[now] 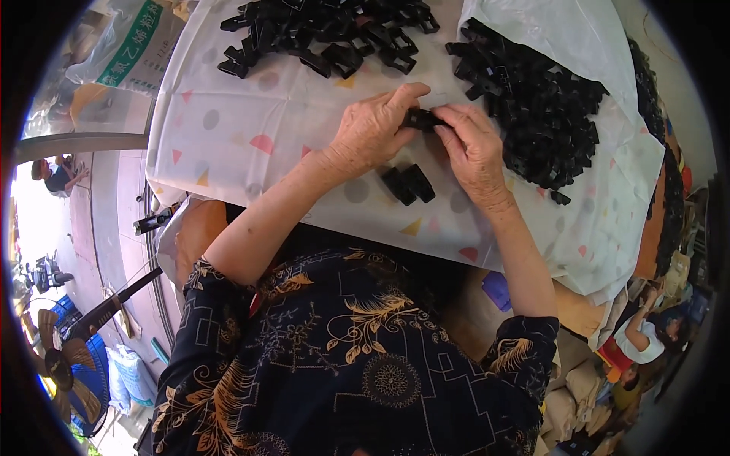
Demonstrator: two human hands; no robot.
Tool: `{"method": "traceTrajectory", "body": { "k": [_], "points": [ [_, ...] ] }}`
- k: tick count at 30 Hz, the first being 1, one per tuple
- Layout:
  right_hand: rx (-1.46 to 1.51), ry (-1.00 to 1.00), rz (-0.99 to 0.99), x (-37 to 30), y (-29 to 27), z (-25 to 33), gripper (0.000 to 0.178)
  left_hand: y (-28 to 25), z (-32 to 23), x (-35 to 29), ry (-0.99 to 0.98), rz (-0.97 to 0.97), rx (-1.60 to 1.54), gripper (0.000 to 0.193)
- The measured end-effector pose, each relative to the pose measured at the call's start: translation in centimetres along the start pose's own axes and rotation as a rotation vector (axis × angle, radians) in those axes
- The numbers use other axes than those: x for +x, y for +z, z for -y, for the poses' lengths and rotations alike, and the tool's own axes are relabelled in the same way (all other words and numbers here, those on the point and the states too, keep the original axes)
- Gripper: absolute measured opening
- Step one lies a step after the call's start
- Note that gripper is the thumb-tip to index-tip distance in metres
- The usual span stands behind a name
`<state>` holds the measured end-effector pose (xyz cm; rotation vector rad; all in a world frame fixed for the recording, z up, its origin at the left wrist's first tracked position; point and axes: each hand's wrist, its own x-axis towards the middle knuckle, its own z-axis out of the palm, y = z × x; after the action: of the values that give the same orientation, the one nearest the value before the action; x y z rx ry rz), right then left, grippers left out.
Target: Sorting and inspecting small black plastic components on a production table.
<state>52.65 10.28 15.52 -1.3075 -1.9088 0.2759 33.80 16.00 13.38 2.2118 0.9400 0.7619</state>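
Note:
Over the middle of the table, my left hand [371,129] and my right hand [473,144] meet at one small black plastic buckle [420,119]. The fingers of both are closed on it from either side and partly cover it. Just below the hands, two black buckle pieces [407,185] lie side by side on the patterned tablecloth [236,114]. A heap of black buckle parts [327,38] spreads at the far edge, beyond my left hand. To the right of my right hand lies a second, larger heap of black parts [540,114].
White plastic sheeting [547,38] lies behind the right heap. At far left are a printed plastic sack [129,45], a standing fan [57,365] and a person [57,175] in the distance. Two other people [642,334] are at lower right, near brown bags [574,387]. A purple object [496,290] sits below the table edge.

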Motion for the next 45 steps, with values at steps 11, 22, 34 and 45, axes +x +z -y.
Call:
{"method": "traceTrajectory", "body": {
  "k": [11, 22, 34, 45],
  "points": [
    [-0.143, -0.242, 0.029, 0.4, 1.2, -0.9, 0.032, -0.4, -0.1, -0.3, -0.044, -0.003, -0.119, 0.059],
    [-0.192, -0.147, 0.129, -0.5, -0.2, -0.6, 0.036, -0.8, 0.3, 0.1, -0.157, 0.084, -0.19, 0.055],
    [-0.702, -0.109, 0.12, 2.7, -3.3, -4.5, 0.026, -1.6, 0.8, 4.5, -0.147, 0.126, 0.441, 0.032],
    [-0.333, 0.123, 0.106, -0.1, -2.9, -2.2, 0.028, -0.7, -0.2, 3.9, 0.061, 0.014, 0.229, 0.041]
  ]
}}
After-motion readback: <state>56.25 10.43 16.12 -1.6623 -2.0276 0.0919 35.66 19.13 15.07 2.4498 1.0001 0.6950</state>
